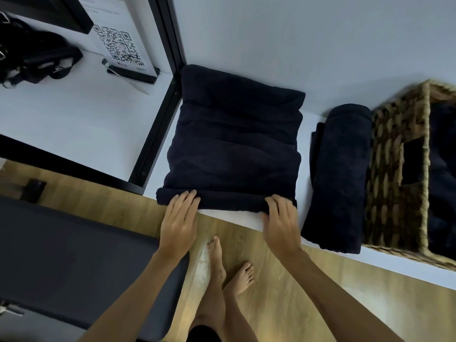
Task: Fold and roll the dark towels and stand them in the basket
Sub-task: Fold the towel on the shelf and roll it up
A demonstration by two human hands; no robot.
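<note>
While the folded dark towel (234,144) lies flat on the white bench (81,119), its near edge is turned over into a low first roll (227,199) that runs along the bench's front lip, and both of my hands sit on that roll. My left hand (179,218) lies over the roll's left end with the fingers laid forward and close together, their tips pressing on the cloth; its grip is flat rather than pinching. My right hand (281,218) is at the roll's right end, fingers bent over the top of the fold and the thumb down toward the bench edge, so this grip curls round the rolled edge. The rest of the towel stretches away from me to the wall, with soft creases across it. Just right of it, apart from it by a strip of bare bench, a second dark towel (340,174) lies already rolled, its length running from the wall toward me. That rolled towel touches the side of a woven basket (392,174) at the right edge of the view, and dark cloth (441,174) shows inside the basket, though I cannot tell how it stands there. To the left, beyond a black frame (160,119), a QR code sign (118,45) stands on the surface beside a black bag (34,55). Below the bench are the wooden floor (271,304), my bare feet (229,267) and a dark mat (74,262).
</note>
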